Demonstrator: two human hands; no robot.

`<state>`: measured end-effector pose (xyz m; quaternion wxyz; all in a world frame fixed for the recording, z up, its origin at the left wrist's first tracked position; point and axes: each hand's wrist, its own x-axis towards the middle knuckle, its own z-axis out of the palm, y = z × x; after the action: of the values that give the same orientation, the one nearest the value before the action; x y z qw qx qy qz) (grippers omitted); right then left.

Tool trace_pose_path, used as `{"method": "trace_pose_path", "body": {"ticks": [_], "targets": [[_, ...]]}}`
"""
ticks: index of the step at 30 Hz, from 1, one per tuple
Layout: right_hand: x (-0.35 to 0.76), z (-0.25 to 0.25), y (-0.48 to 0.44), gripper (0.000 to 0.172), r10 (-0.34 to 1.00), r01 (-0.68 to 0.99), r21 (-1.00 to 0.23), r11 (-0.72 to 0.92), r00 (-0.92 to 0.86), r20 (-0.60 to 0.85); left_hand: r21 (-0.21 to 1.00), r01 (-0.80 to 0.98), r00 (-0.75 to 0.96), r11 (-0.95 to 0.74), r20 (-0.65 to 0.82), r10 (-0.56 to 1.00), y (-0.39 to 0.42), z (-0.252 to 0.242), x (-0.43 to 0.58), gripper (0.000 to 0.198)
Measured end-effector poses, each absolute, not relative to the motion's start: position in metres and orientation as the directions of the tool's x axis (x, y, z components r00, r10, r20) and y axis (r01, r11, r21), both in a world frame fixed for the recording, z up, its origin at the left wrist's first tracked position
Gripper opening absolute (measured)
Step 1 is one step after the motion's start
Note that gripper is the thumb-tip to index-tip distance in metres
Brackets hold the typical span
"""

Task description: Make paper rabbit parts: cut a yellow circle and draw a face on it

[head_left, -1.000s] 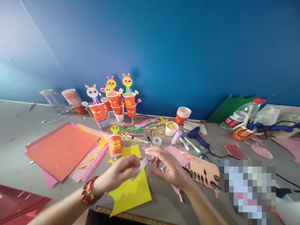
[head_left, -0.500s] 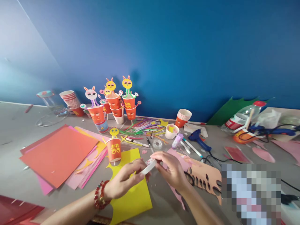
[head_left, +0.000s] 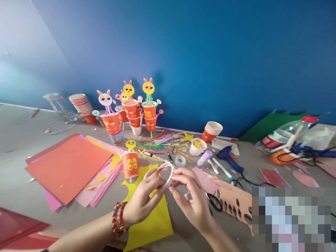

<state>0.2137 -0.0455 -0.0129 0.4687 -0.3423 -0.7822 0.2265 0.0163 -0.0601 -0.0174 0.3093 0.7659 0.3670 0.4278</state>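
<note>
My left hand [head_left: 145, 196], with a red bead bracelet on its wrist, grips a white roll of tape [head_left: 168, 177] by its left and lower rim. The roll stands tilted, its open ring facing me. At its right edge, the bent fingers and thumb of my right hand [head_left: 190, 196] pinch at the tape. Under my hands lies a yellow paper sheet [head_left: 154, 224] with scalloped cuts. Just beyond is an orange paper cup [head_left: 130, 166] with a yellow face on top. A clear tape roll [head_left: 180, 161] lies past my fingertips.
Decorated cups [head_left: 110, 122] stand against the blue wall. Coloured paper sheets [head_left: 68, 168] are stacked on the left. Pipe cleaners [head_left: 162, 140], a blue glue gun [head_left: 229, 159], scissors [head_left: 215, 202] and a plastic bottle [head_left: 286, 134] lie around, with cables on the right.
The tape roll has turned from nearly edge-on to showing its open ring. My right fingers have shifted along its right edge. The view has swung slightly left.
</note>
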Motion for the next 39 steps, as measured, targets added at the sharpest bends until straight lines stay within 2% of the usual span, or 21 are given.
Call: {"method": "trace_pose_path", "body": {"ticks": [3, 8, 15, 20, 28, 33, 39], "targets": [[0.206, -0.015, -0.049, 0.018, 0.747, 0.383, -0.643, 0.663, -0.297, 0.594, 0.695, 0.401, 0.355, -0.597, 0.484, 0.800, -0.061, -0.019, 0.017, 0.013], [0.200, -0.019, -0.052, 0.020, 0.758, 0.418, -0.643, 0.642, -0.223, 0.613, 0.601, 0.489, 0.363, -0.632, 0.519, 0.774, -0.061, -0.020, 0.018, 0.015], [0.198, -0.024, -0.052, 0.014, 0.757, 0.406, -0.648, 0.644, -0.218, 0.615, 0.592, 0.496, 0.339, -0.635, 0.541, 0.769, -0.061, -0.024, 0.019, 0.013], [0.200, -0.022, -0.048, 0.009, 0.795, 0.358, -0.710, 0.606, -0.242, 0.557, 0.600, 0.495, 0.328, -0.629, 0.541, 0.774, -0.061, -0.025, 0.020, 0.013], [0.203, -0.022, -0.049, 0.012, 0.835, 0.262, -0.795, 0.548, -0.241, 0.496, 0.634, 0.484, 0.299, -0.604, 0.528, 0.795, -0.060, -0.022, 0.020, 0.013], [0.204, -0.019, -0.046, 0.008, 0.812, 0.308, -0.755, 0.580, -0.297, 0.502, 0.631, 0.495, 0.303, -0.597, 0.519, 0.799, -0.060, -0.023, 0.020, 0.013], [0.204, -0.022, -0.048, 0.010, 0.798, 0.255, -0.768, 0.587, -0.342, 0.497, 0.657, 0.480, 0.287, -0.581, 0.508, 0.812, -0.058, -0.023, 0.018, 0.016]]}}
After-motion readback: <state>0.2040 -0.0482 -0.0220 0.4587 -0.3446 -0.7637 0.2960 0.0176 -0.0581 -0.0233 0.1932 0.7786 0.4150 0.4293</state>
